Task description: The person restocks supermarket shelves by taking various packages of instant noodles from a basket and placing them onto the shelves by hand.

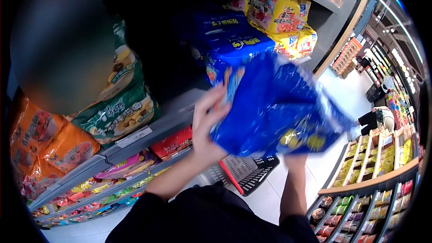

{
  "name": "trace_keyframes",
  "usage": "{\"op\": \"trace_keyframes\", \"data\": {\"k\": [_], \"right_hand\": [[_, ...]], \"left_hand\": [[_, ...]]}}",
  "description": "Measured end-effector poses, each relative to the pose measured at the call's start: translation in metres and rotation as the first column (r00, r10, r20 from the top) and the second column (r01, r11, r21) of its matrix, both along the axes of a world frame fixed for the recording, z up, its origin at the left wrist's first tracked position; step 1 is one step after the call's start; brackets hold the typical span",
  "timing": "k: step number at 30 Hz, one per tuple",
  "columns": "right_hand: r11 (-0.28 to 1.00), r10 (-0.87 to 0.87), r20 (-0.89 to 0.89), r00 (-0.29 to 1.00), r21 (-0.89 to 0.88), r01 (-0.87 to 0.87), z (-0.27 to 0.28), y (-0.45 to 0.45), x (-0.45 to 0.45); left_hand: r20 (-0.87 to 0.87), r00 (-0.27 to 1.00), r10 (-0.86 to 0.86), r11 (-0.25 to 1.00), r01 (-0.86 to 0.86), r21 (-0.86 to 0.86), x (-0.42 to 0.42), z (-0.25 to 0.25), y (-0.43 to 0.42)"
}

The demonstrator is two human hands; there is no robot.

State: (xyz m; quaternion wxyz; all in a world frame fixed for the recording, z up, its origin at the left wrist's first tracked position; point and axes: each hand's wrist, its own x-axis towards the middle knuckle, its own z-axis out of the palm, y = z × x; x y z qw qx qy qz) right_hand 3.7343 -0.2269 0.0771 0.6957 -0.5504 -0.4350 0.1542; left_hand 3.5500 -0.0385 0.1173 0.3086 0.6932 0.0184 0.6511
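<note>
A large, shiny blue package (265, 108) is held up in front of my body, slightly blurred. My left hand (209, 123) grips its left side, the fingers spread over the edge. Under its lower right part is my right hand (295, 158), whose fingers are hidden by the package. Behind it, similar blue packages (243, 47) are stacked on the shelf, beside yellow packages (281, 15) on their right.
Green bags (119, 110) and orange bags (65, 146) fill the shelf at left. Below me is a shopping basket (240, 175) with a red edge. Slanted display bins (360, 207) stand at right. A person (380, 118) bends farther back.
</note>
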Motion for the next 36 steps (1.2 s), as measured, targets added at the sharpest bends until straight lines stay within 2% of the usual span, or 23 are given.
{"op": "trace_keyframes", "data": {"k": [1, 2, 3, 4, 5, 6, 7, 9, 10, 12, 16, 19, 21, 25, 26, 27, 30, 31, 32, 33, 34, 35, 36], "right_hand": [[0.902, -0.208, 0.751, 0.627, -0.100, 0.419, 0.016, 0.019, 0.016], [0.906, -0.188, 0.707, 0.682, -0.143, 0.398, -0.006, 0.048, 0.071], [0.989, -0.088, 0.510, 0.856, -0.060, 0.138, 0.022, 0.081, 0.078], [0.975, -0.214, 0.572, 0.792, 0.082, 0.205, 0.042, 0.113, 0.088], [0.974, -0.226, 0.703, 0.674, 0.172, 0.147, 0.098, 0.124, 0.054], [0.981, -0.180, 0.730, 0.659, 0.185, 0.062, 0.102, 0.147, 0.075], [0.984, -0.179, 0.533, 0.827, 0.107, 0.145, 0.123, 0.155, 0.052], [0.957, 0.130, 0.271, 0.954, 0.216, -0.192, 0.110, 0.193, 0.081], [0.960, 0.044, 0.209, 0.977, 0.261, -0.099, 0.106, 0.206, 0.087], [0.954, -0.066, 0.148, 0.987, 0.298, 0.019, 0.104, 0.222, 0.097], [0.950, -0.313, 0.363, 0.877, 0.131, 0.285, 0.113, 0.238, 0.111], [0.948, -0.312, 0.350, 0.883, 0.058, 0.313, 0.105, 0.242, 0.127], [0.930, -0.368, 0.336, 0.867, 0.125, 0.346, 0.084, 0.249, 0.142], [0.984, -0.154, 0.254, 0.955, 0.131, 0.123, 0.079, 0.230, 0.120], [0.963, -0.257, 0.353, 0.900, 0.168, 0.209, 0.072, 0.228, 0.116], [0.933, -0.358, 0.421, 0.833, 0.150, 0.326, 0.063, 0.217, 0.111], [0.876, -0.478, 0.304, 0.824, 0.228, 0.425, 0.014, 0.172, 0.077], [0.879, -0.468, 0.268, 0.842, 0.235, 0.414, -0.023, 0.152, 0.071], [0.880, -0.469, 0.141, 0.872, 0.155, 0.448, -0.066, 0.128, 0.052], [0.852, -0.516, 0.251, 0.819, 0.056, 0.520, -0.120, 0.102, 0.038], [0.861, -0.441, 0.116, 0.890, -0.227, 0.456, -0.196, 0.073, 0.027], [0.810, -0.363, 0.440, 0.821, -0.287, 0.512, -0.235, 0.035, -0.011], [0.678, -0.235, 0.397, 0.887, -0.587, 0.442, -0.308, -0.003, -0.034]], "left_hand": [[0.080, 0.996, 0.045, 0.986, -0.057, 0.154, 0.011, 0.008, 0.018], [0.101, 0.991, 0.085, 0.978, -0.102, 0.180, 0.017, 0.022, 0.031], [0.126, 0.984, 0.125, 0.966, -0.150, 0.210, 0.023, 0.035, 0.044], [0.090, 0.980, 0.178, 0.959, -0.193, 0.206, 0.025, 0.045, 0.058], [0.052, 0.972, 0.231, 0.950, -0.237, 0.205, 0.024, 0.051, 0.072], [-0.092, 0.960, 0.266, 0.960, -0.255, 0.113, 0.020, 0.054, 0.081], [-0.217, 0.938, 0.271, 0.962, -0.271, 0.029, 0.021, 0.055, 0.089], [-0.377, 0.902, 0.210, 0.964, -0.256, -0.076, 0.025, 0.053, 0.105], [-0.381, 0.820, 0.426, 0.903, -0.407, 0.134, 0.030, 0.047, 0.113], [-0.399, 0.815, 0.420, 0.903, -0.420, 0.091, 0.035, 0.052, 0.116], [-0.435, 0.800, 0.414, 0.905, -0.413, 0.102, 0.047, 0.060, 0.112], [-0.434, 0.786, 0.441, 0.897, -0.402, 0.185, 0.047, 0.054, 0.101], [-0.412, 0.769, 0.489, 0.872, -0.423, 0.245, 0.048, 0.046, 0.099], [-0.456, 0.750, 0.479, 0.877, -0.430, 0.213, 0.045, 0.041, 0.100], [-0.430, 0.777, 0.459, 0.888, -0.410, 0.208, 0.043, 0.041, 0.099], [-0.446, 0.786, 0.428, 0.903, -0.391, 0.177, 0.041, 0.041, 0.097], [-0.354, 0.818, 0.454, 0.891, -0.408, 0.199, 0.025, 0.028, 0.084], [-0.273, 0.886, 0.376, 0.923, -0.332, 0.195, 0.013, 0.023, 0.071], [-0.286, 0.922, 0.263, 0.961, -0.226, 0.157, 0.000, 0.015, 0.055], [-0.298, 0.944, 0.140, 0.987, -0.110, 0.116, -0.014, 0.005, 0.039], [-0.350, 0.936, -0.040, 0.997, 0.060, 0.047, -0.022, -0.018, 0.025], [-0.393, 0.892, -0.223, 0.973, 0.228, -0.035, -0.030, -0.050, 0.012], [-0.535, 0.803, -0.263, 0.953, 0.302, -0.015, -0.036, -0.084, 0.001]]}}
